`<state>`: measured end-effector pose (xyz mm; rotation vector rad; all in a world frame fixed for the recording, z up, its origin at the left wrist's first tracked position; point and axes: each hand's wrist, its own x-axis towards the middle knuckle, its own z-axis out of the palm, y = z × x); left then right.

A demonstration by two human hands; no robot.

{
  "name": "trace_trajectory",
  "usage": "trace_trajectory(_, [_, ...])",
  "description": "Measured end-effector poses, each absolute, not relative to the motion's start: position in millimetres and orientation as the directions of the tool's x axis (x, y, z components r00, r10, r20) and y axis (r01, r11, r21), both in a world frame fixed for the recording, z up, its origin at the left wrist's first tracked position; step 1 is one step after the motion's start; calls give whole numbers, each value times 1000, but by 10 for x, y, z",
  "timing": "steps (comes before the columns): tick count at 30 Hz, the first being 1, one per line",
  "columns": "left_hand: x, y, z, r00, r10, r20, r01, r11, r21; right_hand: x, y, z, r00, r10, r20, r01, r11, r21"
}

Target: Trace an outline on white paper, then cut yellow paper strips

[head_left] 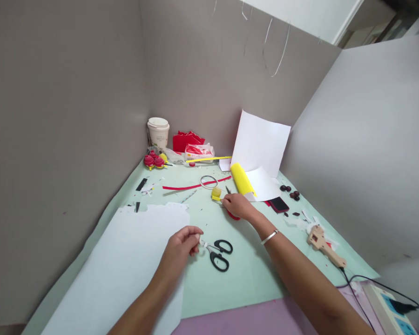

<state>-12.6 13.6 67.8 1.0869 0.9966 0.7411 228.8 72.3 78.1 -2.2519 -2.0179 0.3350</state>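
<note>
On table (258, 270): right hand (235, 205) at small yellow roll (216, 191), grip unclear. Left hand (181, 245) pinched by black-handled scissors (212, 257) (contents too small to tell). Reach calls for light fingertips, wrist clear of red-handled scissors (233, 216), 2 blade pairs minded.

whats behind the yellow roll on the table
Behind the yellow roll, a white sheet stands up in front of the grey wall. More white paper lies at its right. Whatever the roll directly covers can't be seen.
</note>
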Motion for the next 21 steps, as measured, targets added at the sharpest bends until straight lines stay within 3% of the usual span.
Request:
trace_trajectory(13, [-129, 149, 669, 395, 878, -270, -66, 320, 945, 2249, 619, 852, 91, 994, -59, 949, -104, -297])
trace_trajectory(21, [-143, 146, 649, 421, 871, -253, -92, 319, 943, 2026, 339, 946, -2, 1000, -28, 878, -12, -478])
